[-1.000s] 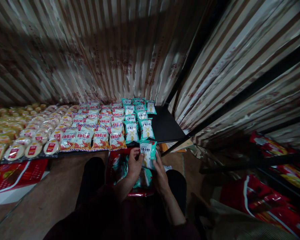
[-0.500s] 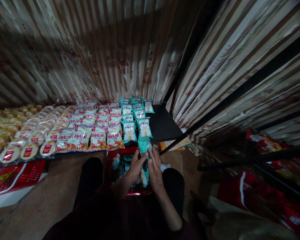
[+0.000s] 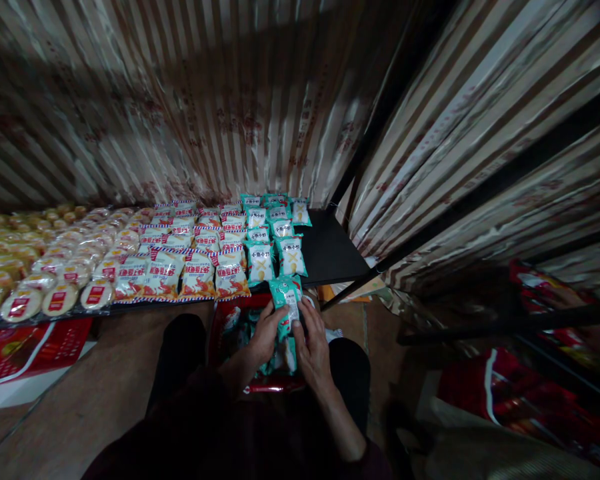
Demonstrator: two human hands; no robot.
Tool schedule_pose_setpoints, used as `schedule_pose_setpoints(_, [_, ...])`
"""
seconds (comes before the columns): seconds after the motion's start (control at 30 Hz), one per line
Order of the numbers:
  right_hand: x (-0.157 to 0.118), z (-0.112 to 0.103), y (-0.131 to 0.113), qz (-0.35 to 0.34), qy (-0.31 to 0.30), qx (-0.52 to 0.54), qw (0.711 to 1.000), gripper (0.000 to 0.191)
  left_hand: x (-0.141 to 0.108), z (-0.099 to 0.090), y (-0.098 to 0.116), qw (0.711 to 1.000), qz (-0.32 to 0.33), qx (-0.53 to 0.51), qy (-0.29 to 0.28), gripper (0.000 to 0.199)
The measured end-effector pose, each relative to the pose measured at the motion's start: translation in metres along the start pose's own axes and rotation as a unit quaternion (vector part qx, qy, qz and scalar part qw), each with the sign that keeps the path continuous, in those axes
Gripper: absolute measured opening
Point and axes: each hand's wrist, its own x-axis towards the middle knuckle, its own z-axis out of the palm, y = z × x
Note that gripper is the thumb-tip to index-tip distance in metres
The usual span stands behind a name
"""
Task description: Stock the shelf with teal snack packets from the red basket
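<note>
Left hand (image 3: 264,333) and right hand (image 3: 315,343) close narrowly on one teal packet (image 3: 289,292) between them, the left thumb lying on its upper face, the right fingers along its other edge. From where I stand, the step in hand looks like handling this single packet, with a printed pale panel turned up. I'd say the next move calls for a light, even pinch from both sides, since a puffed bag like that would crumple or slip under a hard squeeze. Its wrapper looks like thin, shiny film, pillow-shaped.

Just below the hands sits a red basket (image 3: 276,387), glossy at the rim, with more teal packets (image 3: 277,360) inside; the wrists hide part of them. Straight ahead of the hands, on a flat black shelf (image 3: 333,250), similar teal bags (image 3: 261,262) lie in two columns, with one more beside them at the back. Ahead and left of the left hand come white-and-orange bags (image 3: 198,277) with striped crimped edges, then round, flat cakes (image 3: 60,298) in clear, crinkly wrap. Beyond everything hangs a striped curtain (image 3: 260,100), creased and faintly glossy. Off to the right of the right hand, a slim dark rail (image 3: 480,328) crosses in front of red goods (image 3: 545,407) too dim to name.
</note>
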Motion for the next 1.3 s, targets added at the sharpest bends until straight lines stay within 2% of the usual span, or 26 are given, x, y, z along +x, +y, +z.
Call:
schedule_pose_setpoints(0.23, [0.007,-0.007,0.008,-0.018,0.014,-0.041,0.999,0.042,0.007,0.005,-0.001,1.0,-0.01,-0.015,-0.025,0.047])
schedule_pose_setpoints(0.5, [0.014,-0.014,0.013,-0.012,0.029,-0.057,0.998,0.039,0.007,0.023,0.005,0.994,0.032,0.106,-0.021,0.048])
schedule_pose_setpoints(0.6, [0.016,-0.019,0.018,0.014,0.035,-0.03,0.999,0.042,0.008,0.032,0.008,0.989,0.047,0.139,-0.033,0.048])
schedule_pose_setpoints(0.73, [0.021,-0.024,0.024,0.054,0.01,0.017,0.998,0.056,0.009,0.045,0.01,0.982,0.048,0.173,-0.059,0.054])
schedule_pose_setpoints(0.83, [0.027,-0.028,0.03,0.068,0.036,0.018,0.997,0.066,0.012,0.052,0.008,0.978,0.036,0.19,-0.072,0.061])
schedule_pose_setpoints(0.97, [0.038,-0.035,0.044,0.076,0.075,0.009,0.994,0.062,0.022,0.06,0.002,0.971,0.049,0.21,-0.099,0.061])
schedule_pose_setpoints(1.13, [0.06,-0.048,0.059,0.148,0.086,0.057,0.983,0.064,0.037,0.074,0.003,0.954,0.081,0.26,-0.123,0.056])
schedule_pose_setpoints(1.3, [0.088,-0.055,0.063,0.184,0.113,0.116,0.97,0.068,0.053,0.09,0.006,0.938,0.101,0.314,-0.111,0.051])
